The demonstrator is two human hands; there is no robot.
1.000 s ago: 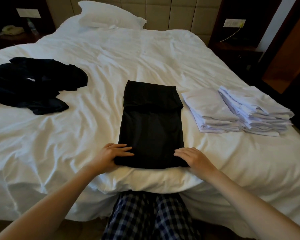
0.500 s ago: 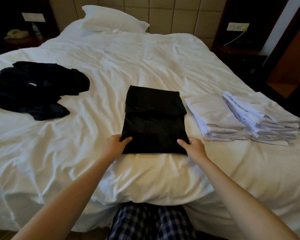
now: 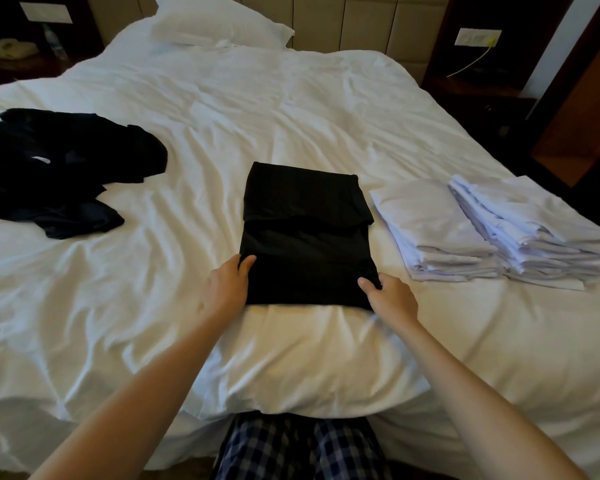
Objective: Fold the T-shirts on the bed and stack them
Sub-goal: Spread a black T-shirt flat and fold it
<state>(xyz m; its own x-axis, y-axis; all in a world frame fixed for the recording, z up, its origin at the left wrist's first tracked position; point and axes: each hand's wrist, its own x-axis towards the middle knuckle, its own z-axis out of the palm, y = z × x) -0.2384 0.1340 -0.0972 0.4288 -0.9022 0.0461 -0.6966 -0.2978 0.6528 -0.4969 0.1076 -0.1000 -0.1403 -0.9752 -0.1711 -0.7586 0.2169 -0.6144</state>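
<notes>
We are mid-fold on the black T-shirt (image 3: 307,237), a narrow oblong of soft matte knit lying on the rumpled white bed (image 3: 291,109) at twelve o'clock; our left hand (image 3: 224,289) and right hand (image 3: 392,301) each pinch a near corner, thumb on top and fingers out of sight beneath. By our reckoning the next move carries that near edge level toward twelve o'clock to halve it; then it joins the crisp, square white stacks (image 3: 430,220) at two o'clock, while the limp dark heap (image 3: 59,168) at ten o'clock waits.
</notes>
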